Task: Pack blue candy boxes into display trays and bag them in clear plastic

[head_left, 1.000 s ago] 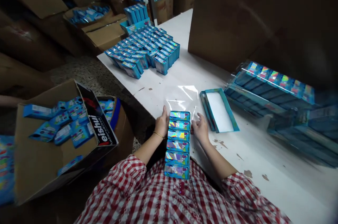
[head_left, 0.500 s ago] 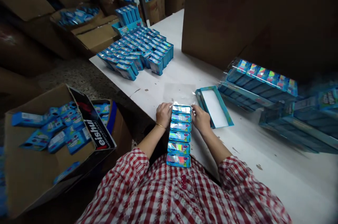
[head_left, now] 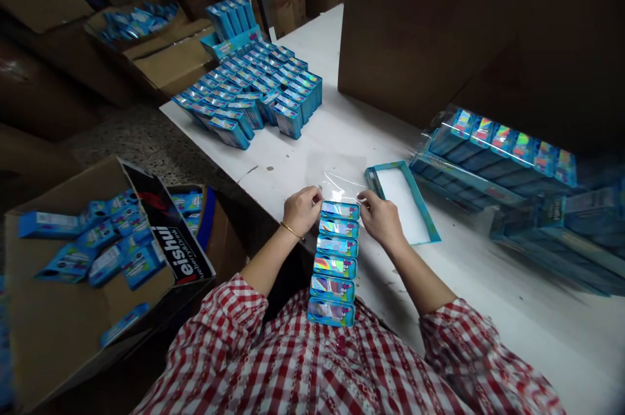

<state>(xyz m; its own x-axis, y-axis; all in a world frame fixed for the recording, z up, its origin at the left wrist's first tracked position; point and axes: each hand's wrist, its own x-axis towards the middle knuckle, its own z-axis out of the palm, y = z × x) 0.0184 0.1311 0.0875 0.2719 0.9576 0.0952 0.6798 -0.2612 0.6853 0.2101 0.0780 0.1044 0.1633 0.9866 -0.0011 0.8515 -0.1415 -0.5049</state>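
A row of several small blue boxes (head_left: 336, 265) with shiny windowed tops runs from my lap onto the table edge. At its far end a clear plastic bag (head_left: 336, 171) lies on the table, faint and see-through. My left hand (head_left: 301, 210) is closed in a pinch at the bag's near left edge, beside the farthest box. Across from it, my right hand (head_left: 381, 216) pinches the near right edge with thumb and forefinger. Just right of that hand lies an open blue tray (head_left: 424, 206) with a white inside.
Blue boxes stand packed together (head_left: 254, 86) at the far left of the white table (head_left: 469, 271), a filled tray (head_left: 229, 40) behind them. Plastic-wrapped packs (head_left: 493, 154) stand at right before a large brown carton (head_left: 430, 37). Left of me, an open carton (head_left: 53, 337) holds loose blue boxes.
Both hands have spread slightly apart and the plastic between them looks pulled wider at its near edge. The row of boxes sits a little lower in view. The camera has shifted slightly.
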